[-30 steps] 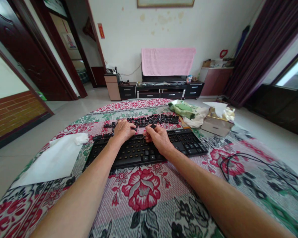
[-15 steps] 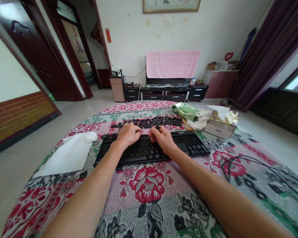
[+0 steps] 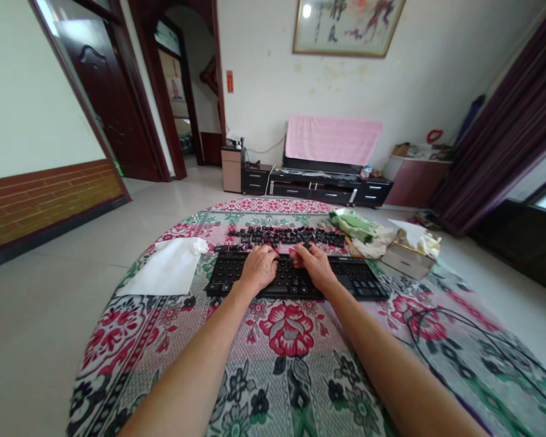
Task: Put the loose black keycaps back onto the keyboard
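Observation:
A black keyboard (image 3: 364, 282) lies on the flowered tablecloth (image 3: 291, 340), with several of its keys off. Loose black keycaps (image 3: 286, 235) lie in rows just beyond it. My left hand (image 3: 260, 269) rests on the middle of the keyboard with its fingers curled down; what they press or hold is hidden. My right hand (image 3: 315, 266) sits beside it, fingers pinched together at the keyboard's far edge. It grips a thin dark tool (image 3: 306, 246), of which only the tip shows. The two hands nearly touch.
A white tissue sheet (image 3: 166, 273) lies left of the keyboard. A green packet (image 3: 355, 223) and a tissue box (image 3: 407, 258) lie to the right. A black cable (image 3: 437, 315) loops at the near right. Beyond the table are tiled floor and a TV stand (image 3: 318, 185).
The view has tilted up and drawn back, so the keyboard and hands look smaller and farther away. Both hands stay on the keyboard, and the right hand's thin tool shows less.

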### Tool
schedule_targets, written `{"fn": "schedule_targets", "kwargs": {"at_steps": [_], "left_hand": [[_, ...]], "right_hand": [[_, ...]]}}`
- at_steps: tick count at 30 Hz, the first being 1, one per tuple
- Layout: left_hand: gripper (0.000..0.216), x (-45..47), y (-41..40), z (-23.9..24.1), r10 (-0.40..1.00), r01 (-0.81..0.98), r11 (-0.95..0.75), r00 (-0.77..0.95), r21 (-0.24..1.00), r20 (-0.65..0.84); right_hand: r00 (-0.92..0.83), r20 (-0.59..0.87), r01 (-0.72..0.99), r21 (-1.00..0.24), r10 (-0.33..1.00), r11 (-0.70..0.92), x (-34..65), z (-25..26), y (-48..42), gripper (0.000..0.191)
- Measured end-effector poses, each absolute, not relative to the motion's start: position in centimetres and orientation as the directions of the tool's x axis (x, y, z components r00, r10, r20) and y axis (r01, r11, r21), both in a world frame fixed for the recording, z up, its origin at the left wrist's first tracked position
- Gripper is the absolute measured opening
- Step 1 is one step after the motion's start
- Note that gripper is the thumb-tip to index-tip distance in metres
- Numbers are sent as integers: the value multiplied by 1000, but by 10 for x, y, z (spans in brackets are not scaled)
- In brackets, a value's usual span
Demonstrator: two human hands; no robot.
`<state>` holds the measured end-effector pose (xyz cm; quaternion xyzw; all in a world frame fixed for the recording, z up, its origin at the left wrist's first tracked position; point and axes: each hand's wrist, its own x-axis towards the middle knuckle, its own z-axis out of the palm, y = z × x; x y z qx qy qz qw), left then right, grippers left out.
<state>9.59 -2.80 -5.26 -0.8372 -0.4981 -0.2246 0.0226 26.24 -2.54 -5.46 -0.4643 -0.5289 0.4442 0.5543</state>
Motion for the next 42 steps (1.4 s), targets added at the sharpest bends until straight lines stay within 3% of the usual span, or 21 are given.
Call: {"fn": "schedule_targets", "kwargs": {"at_steps": [10, 19, 42], "left_hand": [[26, 97, -23, -58, 867, 864, -431, 316, 261, 386], [24, 107, -28, -49, 903, 911, -342, 249, 233, 351], [23, 104, -22, -47, 919, 929, -292, 207, 227, 336]], "right_hand": [[94, 145, -3, -989, 985, 145, 261, -54, -28, 37], [95, 158, 74, -986, 983, 152, 259, -51, -29, 34], [70, 158, 20, -987, 985, 157, 256, -55, -14, 32]]}}
